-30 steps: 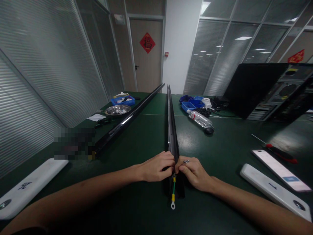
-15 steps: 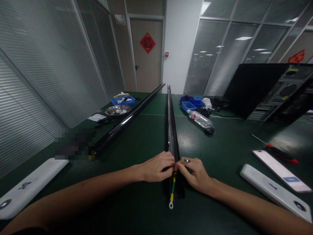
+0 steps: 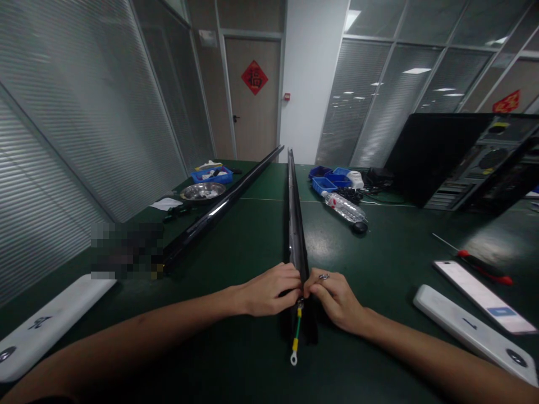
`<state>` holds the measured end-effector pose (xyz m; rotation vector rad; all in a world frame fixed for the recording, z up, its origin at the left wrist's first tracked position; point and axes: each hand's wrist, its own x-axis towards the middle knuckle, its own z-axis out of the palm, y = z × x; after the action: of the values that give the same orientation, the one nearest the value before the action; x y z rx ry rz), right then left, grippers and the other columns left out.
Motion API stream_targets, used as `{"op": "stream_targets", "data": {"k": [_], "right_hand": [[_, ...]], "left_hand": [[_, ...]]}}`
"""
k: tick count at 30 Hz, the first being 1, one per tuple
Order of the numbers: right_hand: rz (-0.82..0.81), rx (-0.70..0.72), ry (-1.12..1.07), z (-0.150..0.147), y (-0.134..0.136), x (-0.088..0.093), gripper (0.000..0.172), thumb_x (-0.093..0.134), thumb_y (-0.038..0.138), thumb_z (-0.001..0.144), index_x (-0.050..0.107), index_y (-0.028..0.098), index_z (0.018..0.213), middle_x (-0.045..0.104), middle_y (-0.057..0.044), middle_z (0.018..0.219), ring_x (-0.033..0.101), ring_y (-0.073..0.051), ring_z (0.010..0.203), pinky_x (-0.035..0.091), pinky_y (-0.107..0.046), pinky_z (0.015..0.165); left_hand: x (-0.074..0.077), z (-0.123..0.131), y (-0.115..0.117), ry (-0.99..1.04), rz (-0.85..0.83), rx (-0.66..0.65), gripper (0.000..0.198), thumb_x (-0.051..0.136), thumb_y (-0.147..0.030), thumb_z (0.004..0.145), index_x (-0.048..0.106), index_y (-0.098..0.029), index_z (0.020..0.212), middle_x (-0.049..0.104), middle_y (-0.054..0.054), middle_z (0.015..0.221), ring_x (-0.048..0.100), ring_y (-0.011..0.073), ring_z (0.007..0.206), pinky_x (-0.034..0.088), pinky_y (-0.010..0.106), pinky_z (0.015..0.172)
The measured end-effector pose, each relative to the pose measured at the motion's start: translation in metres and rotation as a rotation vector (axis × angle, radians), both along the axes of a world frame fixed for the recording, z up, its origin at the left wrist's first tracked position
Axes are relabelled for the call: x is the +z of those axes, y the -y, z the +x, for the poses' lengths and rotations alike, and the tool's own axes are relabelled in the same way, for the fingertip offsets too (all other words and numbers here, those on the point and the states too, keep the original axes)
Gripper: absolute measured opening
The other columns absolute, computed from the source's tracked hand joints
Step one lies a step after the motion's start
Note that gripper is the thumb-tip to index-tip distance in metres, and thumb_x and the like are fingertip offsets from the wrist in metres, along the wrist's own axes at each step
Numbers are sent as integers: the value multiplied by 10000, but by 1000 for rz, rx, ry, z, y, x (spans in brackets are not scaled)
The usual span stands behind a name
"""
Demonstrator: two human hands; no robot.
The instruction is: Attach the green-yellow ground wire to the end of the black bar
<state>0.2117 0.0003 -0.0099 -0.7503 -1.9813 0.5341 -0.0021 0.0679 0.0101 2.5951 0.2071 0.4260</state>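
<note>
Pinching the near end of the central black channel rail (image 3: 297, 238) with closely curled left hand (image 3: 273, 288) and right hand (image 3: 336, 298). Perhaps risking straining the green grounding wire (image 3: 298, 325) by tugging unevenly

From my head, the camera faces forward and down the length of the green table (image 3: 248, 241), near enough that my left hand (image 3: 272, 290) and right hand (image 3: 334, 300) sit low mid-view, and reaches the far door (image 3: 256, 126).
</note>
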Motion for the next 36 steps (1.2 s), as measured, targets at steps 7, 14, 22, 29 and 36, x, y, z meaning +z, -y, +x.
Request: {"op": "stream_targets", "data": {"k": [7,14,22,29,36], "right_hand": [[-43,90,-18,1,-2,-2,398,416,336,1121,672,178,860,645,-39,784,629,-167,712,482,-284,686],[-52,112,-37,2,-4,-3,437,392,389,1128,672,177,868,642,-47,798,625,-177,733,485,-305,703],[-60,147,-24,-1,-5,1,408,423,364,1123,682,171,872,661,-54,807,644,-172,727,510,-291,692],[-57,110,19,-1,-3,2,368,454,308,1113,707,169,884,681,-56,821,655,-172,735,519,-284,700],[-47,21,51,-3,0,3,310,507,277,1093,719,163,897,689,-56,821,654,-175,729,502,-288,689]], "left_hand": [[-2,0,-1,19,-16,-6,220,414,-188,1063,617,-176,980,657,48,954,557,196,962,431,350,965],[-5,0,-1,42,0,0,273,375,-210,1078,623,-169,973,652,60,932,557,204,953,441,351,957],[-6,-1,-1,31,8,0,246,397,-208,1074,615,-170,967,645,60,932,554,202,943,443,345,936],[-8,0,-2,23,9,11,233,422,-221,1068,612,-163,946,637,64,920,549,207,924,449,358,913],[-8,0,-1,33,5,9,184,454,-202,1033,594,-160,921,624,60,899,552,203,894,449,351,892]]}}
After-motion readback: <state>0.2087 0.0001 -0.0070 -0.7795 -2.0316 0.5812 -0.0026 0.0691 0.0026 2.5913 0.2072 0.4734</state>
